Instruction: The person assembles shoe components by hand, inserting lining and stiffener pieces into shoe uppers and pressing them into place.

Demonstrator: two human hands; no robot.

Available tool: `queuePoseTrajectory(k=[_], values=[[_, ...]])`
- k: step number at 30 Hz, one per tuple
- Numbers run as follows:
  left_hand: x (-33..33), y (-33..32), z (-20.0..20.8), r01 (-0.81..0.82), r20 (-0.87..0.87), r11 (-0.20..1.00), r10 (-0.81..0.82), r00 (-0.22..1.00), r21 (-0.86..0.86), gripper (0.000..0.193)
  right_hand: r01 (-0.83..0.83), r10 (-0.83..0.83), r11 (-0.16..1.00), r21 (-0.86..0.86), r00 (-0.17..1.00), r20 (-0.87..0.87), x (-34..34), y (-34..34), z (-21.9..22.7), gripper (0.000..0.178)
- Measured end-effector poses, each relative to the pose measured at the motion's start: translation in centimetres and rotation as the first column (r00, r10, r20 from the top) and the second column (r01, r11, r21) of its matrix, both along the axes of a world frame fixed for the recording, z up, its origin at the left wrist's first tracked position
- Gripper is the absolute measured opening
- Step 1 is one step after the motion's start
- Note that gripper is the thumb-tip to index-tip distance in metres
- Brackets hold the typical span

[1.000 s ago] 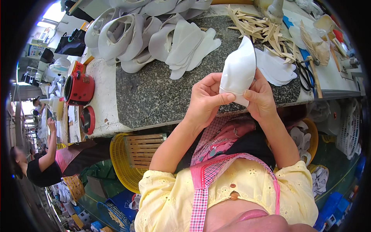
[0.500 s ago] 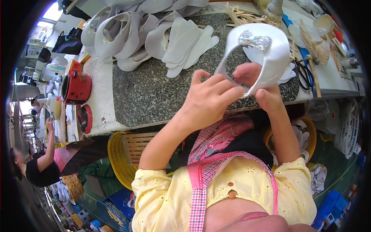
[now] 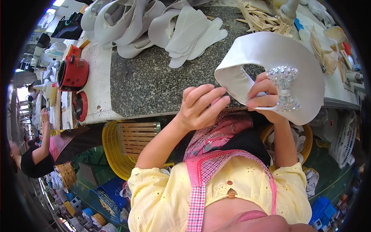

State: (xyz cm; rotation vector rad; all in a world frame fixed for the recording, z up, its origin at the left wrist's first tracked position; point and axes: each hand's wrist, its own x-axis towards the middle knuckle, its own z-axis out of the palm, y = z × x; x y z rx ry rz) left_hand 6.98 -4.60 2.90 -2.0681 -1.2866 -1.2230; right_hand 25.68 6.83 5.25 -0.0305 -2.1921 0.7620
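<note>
A white satin shoe upper (image 3: 266, 48) with a sparkling rhinestone bow (image 3: 285, 88) is up in front of me, above the near edge of the granite slab. My right hand (image 3: 266, 94) grips it, with fingers reaching through its opening and the thumb hidden behind the material. Beside the upper's left end is my left hand (image 3: 203, 106), its fingers loosely bent and apart; nothing shows in it. Farther back on the dark speckled granite slab (image 3: 143, 85) lie fanned white sole-shaped pieces (image 3: 193, 34) and a pile of white shoe uppers (image 3: 119, 23).
A red pot (image 3: 73, 73) and its red-rimmed lid (image 3: 80, 106) sit left on the worn white bench. Pale wooden strips (image 3: 266, 23) lie at the back right. Below are a yellow basket (image 3: 110, 150) and a white crate (image 3: 344, 135). A co-worker (image 3: 36, 158) is at far left.
The upper has turned, bringing the rhinestone bow toward me, and moved right and nearer with my right hand. My left hand has come away from its edge and dropped slightly.
</note>
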Motion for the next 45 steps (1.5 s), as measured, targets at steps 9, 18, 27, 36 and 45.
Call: queuePoseTrajectory(k=[9,18,27,36,45], values=[[0.1,2.4,-1.2,0.006,-0.217,0.986,-0.042,0.975,-0.166,0.022,-0.072,0.073,0.976,-0.208,0.997,-0.003,-0.4,-0.7,-2.9,0.019],[0.2,2.5,-4.1,-0.008,-0.169,0.817,-0.109,0.98,-0.577,0.027,0.065,-0.026,0.925,-0.375,0.994,0.108,1.6,-1.8,-8.3,0.015],[1.9,0.5,-2.9,-0.15,-0.252,0.733,-0.03,0.967,-0.663,0.049,0.087,-0.025,0.886,-0.455,0.99,0.141,1.9,-2.7,-8.4,0.017],[4.4,1.3,-3.0,-0.227,-0.38,0.758,-0.03,0.924,-0.612,0.04,0.116,-0.042,0.916,-0.384,0.98,0.196,1.5,-2.8,-8.3,0.017],[0.8,1.4,-3.0,-0.152,-0.327,0.829,-0.038,0.944,-0.537,0.042,0.085,-0.04,0.858,-0.507,0.994,0.098,1.5,-2.9,-9.2,0.014]])
